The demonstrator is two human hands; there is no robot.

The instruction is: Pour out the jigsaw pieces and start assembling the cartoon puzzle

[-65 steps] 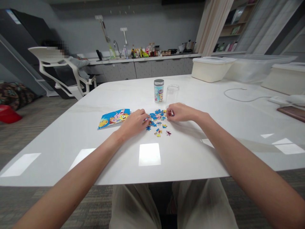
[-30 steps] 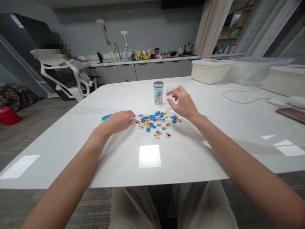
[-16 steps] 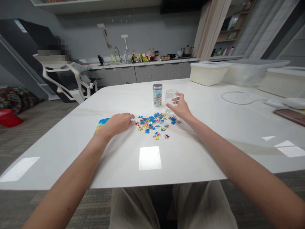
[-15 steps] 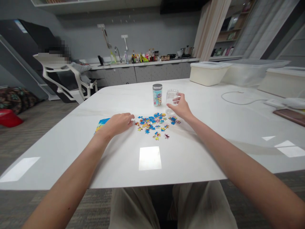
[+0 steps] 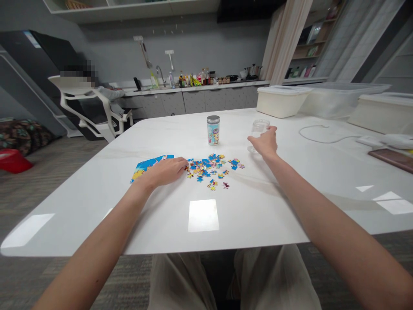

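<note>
In the head view my right hand [image 5: 266,140] is wrapped round a clear plastic jar [image 5: 258,127] with no lid on it, its top leaning a little right. Whether the jar's base touches the table cannot be made out. My left hand [image 5: 171,169] lies at the left edge of a pile of jigsaw puzzle pieces [image 5: 206,165], fingers loosely bent and fingertips at the nearest pieces. Beneath and behind this hand lies a blue and yellow picture sheet [image 5: 149,164], partly covered. Behind the pile stands a lidded jar [image 5: 213,131] with a cartoon print.
The white table [image 5: 155,232] is glossy. A cream lidded box [image 5: 280,102] and a clear bin [image 5: 335,101] stand at its back right. A cable [image 5: 318,134] and a brown phone-like slab [image 5: 392,159] lie on the right. A person sits in a white-framed chair [image 5: 87,103] beyond.
My right hand has carried the clear jar to the right, away from the pieces. My left hand has shifted slightly right to the pile's edge, and more of the picture sheet shows.
</note>
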